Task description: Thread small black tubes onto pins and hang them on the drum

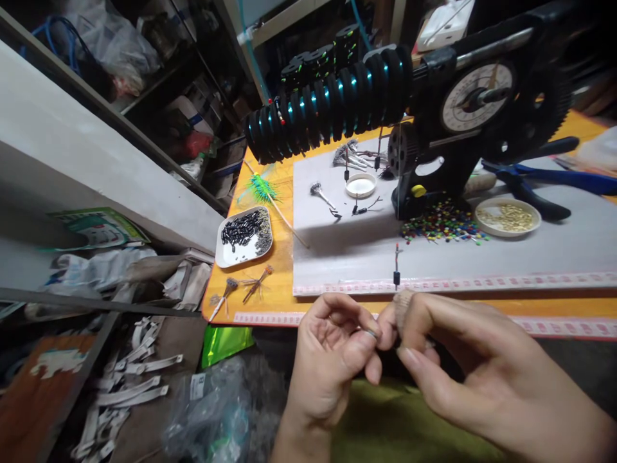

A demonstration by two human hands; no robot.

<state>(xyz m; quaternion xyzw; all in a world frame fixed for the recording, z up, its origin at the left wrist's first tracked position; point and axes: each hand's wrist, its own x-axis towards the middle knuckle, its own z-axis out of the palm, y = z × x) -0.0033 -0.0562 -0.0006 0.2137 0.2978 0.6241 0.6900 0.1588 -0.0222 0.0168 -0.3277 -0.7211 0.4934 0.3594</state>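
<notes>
My left hand (332, 360) is closed in a pinch, thumb against fingertips, on a tiny dark piece too small to name. Its tips meet those of my right hand (457, 360), whose thumb and fingers are also pinched together; what they hold is hidden. A beige wrap (403, 310) covers one right finger. Just beyond my fingers, a black bead-like piece (396, 278) with a reddish tip hangs on a thin line in front of the board (347, 263). Above stands a black geared machine (434, 141) with a dial (478, 98) and a ridged black roller (328, 106).
Coloured ball-head pins (438, 222) lie at the machine's foot, beside a dish (482, 230) of gold beads and blue-handled pliers (544, 180). To the left sit a white tray (236, 258) of black beads and feathery bundles (258, 283). A measuring tape (270, 318) runs along the table's front edge.
</notes>
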